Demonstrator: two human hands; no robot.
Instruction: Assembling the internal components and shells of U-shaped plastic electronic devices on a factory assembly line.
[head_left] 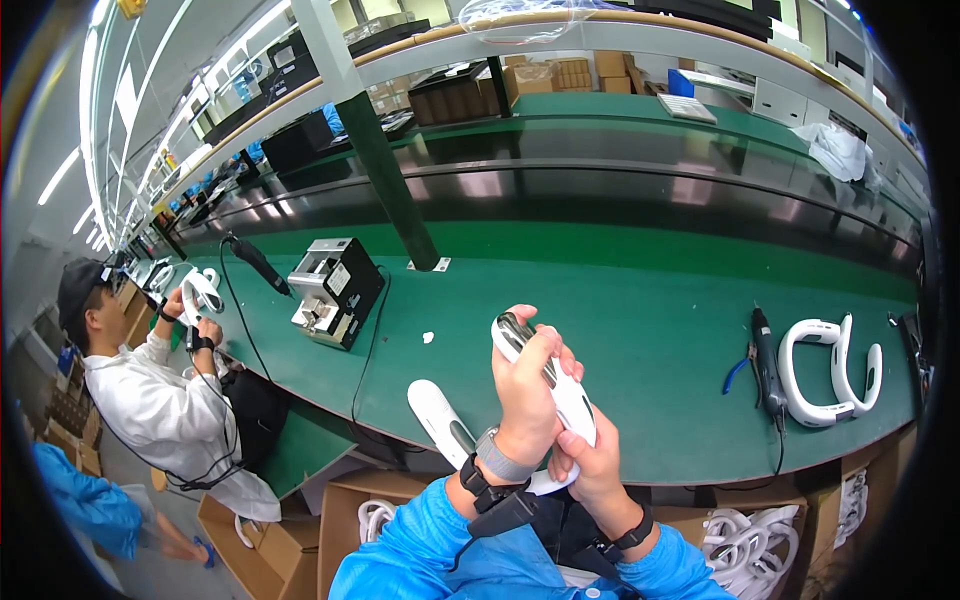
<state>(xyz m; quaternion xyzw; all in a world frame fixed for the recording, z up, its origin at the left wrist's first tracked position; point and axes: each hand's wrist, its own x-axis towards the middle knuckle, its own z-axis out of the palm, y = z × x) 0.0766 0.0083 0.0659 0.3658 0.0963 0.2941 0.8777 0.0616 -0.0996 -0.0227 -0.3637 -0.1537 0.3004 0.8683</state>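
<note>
My left hand (527, 385) is wrapped around the upper part of a long curved white plastic piece (570, 396) with a dark shiny inner face, held upright above the bench's front edge. My right hand (592, 462) grips the same piece lower down, near its bottom end. A second white curved piece (440, 420) lies on the green bench (620, 300) just left of my left wrist. Both wrists wear dark bands with a cable.
Two white U-shaped parts (828, 372) and a black electric screwdriver (768, 362) lie at the right. A black and silver machine (335, 290) and a hanging screwdriver (260, 265) stand at the left, near a seated person (160, 400). Cardboard boxes (350, 510) of white parts sit below.
</note>
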